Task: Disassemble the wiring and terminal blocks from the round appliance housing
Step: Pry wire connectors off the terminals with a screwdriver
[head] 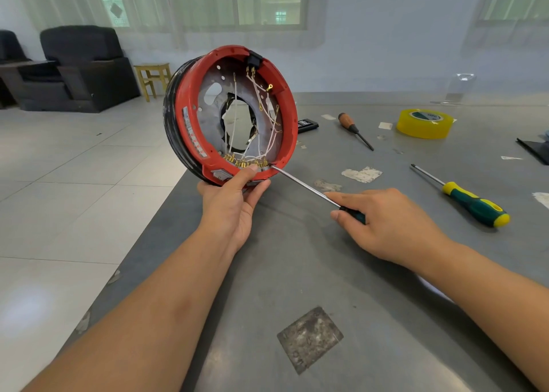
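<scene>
My left hand [234,198] grips the bottom rim of the round red-and-black appliance housing [289,136], holding it upright on edge above the grey table's left side, thumb inside the rim. Inside the housing, white wires [264,115] run across a grey metal plate to a row of brass terminals [245,161] at the bottom and a black block [255,58] at the top. My right hand [386,222] holds a long screwdriver [306,185] by its dark handle. Its tip touches the rim beside the brass terminals.
On the grey table [297,272] lie a green-and-yellow screwdriver [472,203], a wooden-handled screwdriver [353,128], a yellow tape roll [424,123] and a small black item [307,124]. Black armchairs [86,67] and a wooden stool [153,78] stand on the tiled floor at left.
</scene>
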Demonstrator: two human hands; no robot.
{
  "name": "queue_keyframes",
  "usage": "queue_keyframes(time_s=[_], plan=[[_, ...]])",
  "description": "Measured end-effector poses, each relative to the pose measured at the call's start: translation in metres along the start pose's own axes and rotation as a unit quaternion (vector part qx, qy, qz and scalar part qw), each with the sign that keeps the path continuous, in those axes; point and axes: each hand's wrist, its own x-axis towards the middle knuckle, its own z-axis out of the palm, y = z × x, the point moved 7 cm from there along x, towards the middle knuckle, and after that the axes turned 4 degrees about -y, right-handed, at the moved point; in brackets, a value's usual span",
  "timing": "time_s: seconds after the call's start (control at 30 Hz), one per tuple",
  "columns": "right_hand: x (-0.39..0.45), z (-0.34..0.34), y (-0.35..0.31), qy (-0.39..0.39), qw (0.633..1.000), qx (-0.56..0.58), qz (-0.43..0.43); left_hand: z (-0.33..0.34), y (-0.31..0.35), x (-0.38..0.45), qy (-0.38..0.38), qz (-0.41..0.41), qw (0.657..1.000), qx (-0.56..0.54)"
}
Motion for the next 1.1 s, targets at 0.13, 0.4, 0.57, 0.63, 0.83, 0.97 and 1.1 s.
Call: queue_keyframes(time_s=[0.13,0.4,0.57,0.63,0.83,0.97,1.1], plan=[[0.001,-0.001,0.0,0.002,1.0,-0.005,-0.011,-0.001,-0.001,0.001,-0.01,-0.011,1.0,-0.001],[0.002,-0.006,0.001,0.004,1.0,0.012,-0.014,0.0,0.001,0.003,-0.021,-0.007,1.0,0.002],[0.001,-0.006,-0.001,-0.002,1.0,0.012,-0.01,0.001,0.001,0.003,-0.018,0.0,1.0,0.018],[-0.001,-0.005,-0.003,-0.002,1.0,0.018,-0.008,0.001,0.0,0.003,-0.01,0.001,1.0,0.013],[-0.002,0.0,-0.008,0.01,0.999,0.032,0.002,-0.001,0.0,0.005,0.017,-0.003,1.0,-0.021],[-0.005,0.0,-0.011,0.015,0.999,0.052,0.005,-0.001,-0.002,0.004,0.019,-0.01,0.999,-0.029],[-0.006,0.003,-0.014,0.012,0.997,0.077,0.01,0.0,-0.002,0.003,0.018,-0.013,0.999,-0.031]])
